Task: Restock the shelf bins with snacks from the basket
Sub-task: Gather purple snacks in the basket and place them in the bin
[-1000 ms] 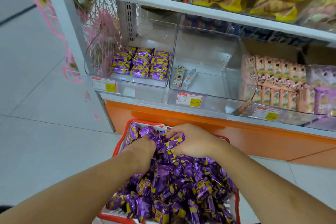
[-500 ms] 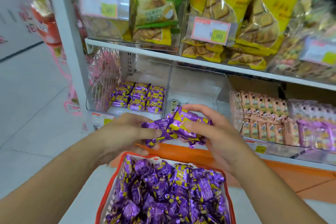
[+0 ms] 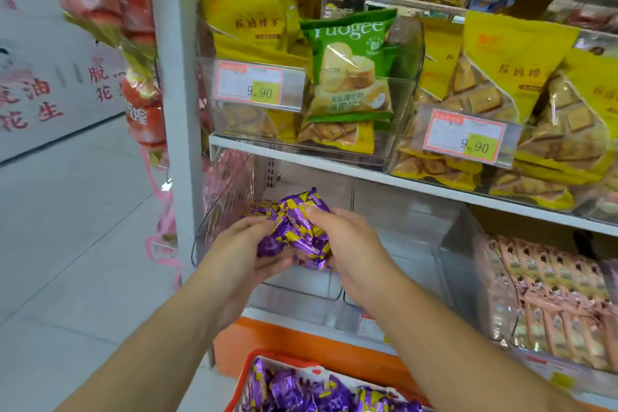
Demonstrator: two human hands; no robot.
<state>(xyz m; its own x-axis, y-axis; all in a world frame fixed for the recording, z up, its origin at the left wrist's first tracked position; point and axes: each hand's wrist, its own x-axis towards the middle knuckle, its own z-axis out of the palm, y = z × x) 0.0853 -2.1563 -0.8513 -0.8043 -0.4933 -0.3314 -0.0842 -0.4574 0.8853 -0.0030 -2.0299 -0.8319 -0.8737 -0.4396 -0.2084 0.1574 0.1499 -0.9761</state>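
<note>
The shelf unit (image 3: 384, 177) fills the view from 12 to 3 o'clock, its upper tier packed with yellow cracker bags (image 3: 521, 77) and 1 green bag (image 3: 351, 67) standing upright behind price tags, faces outward so a shopper can read them. Below, at centre, sit 2 clear bins: the left bin (image 3: 234, 204), nearest the white upright post, already shows purple wrappers at its back, and the bin to its right at 3 o'clock (image 3: 411, 244) looks almost bare. Pink packets (image 3: 551, 294) are ranked in neat rows at 4 o'clock. The red basket (image 3: 254, 358) lies at 6 o'clock, well below the bins, heaped with purple snacks (image 3: 301, 391). Both forearms reach up from 7 and 5 o'clock and meet over the left bin's front lip. The left hand (image 3: 240, 251) cups the bundle of purple snacks (image 3: 294, 227) from below and the side, fingers curled around it; the right hand (image 3: 344, 244) clamps it from the other side, thumb on top. 2 hands pressed together likely keep the slippery loose packets from spilling. The bundle hangs at the bin's mouth, so release into it seems the step in hand.
</note>
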